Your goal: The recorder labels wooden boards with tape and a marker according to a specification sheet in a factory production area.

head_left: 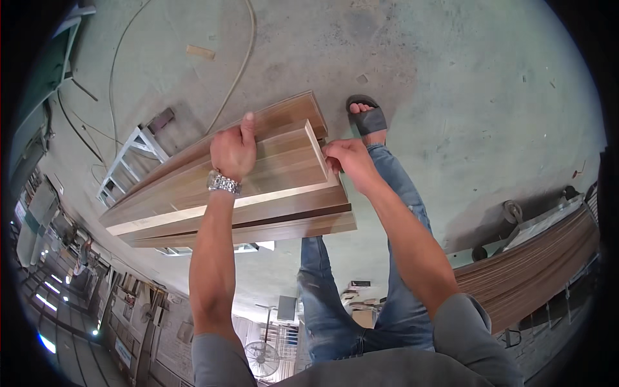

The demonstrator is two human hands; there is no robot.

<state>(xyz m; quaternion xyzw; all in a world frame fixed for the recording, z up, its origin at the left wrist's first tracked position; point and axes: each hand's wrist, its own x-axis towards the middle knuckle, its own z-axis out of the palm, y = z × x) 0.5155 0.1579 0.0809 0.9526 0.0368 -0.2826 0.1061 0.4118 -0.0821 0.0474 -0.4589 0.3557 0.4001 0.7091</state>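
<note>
A long brown wood-grain board (284, 164) with pale edge strips lies on top of other wood-grain boards (277, 121). My left hand (233, 151), with a metal-band watch at its wrist, is closed over the far long edge of the top board, thumb stretched out. At the board's right end, my right hand (350, 161) is closed, fingertips pinched against the pale end edge. Whatever sits between those fingertips is hidden.
A metal stand (132, 161) supports the boards on the left. A hose (248, 51) and a small wood offcut (200, 51) lie on the floor beyond. More brown boards (529, 277) are stacked on a wheeled cart at right. A fan (261, 358) stands behind me.
</note>
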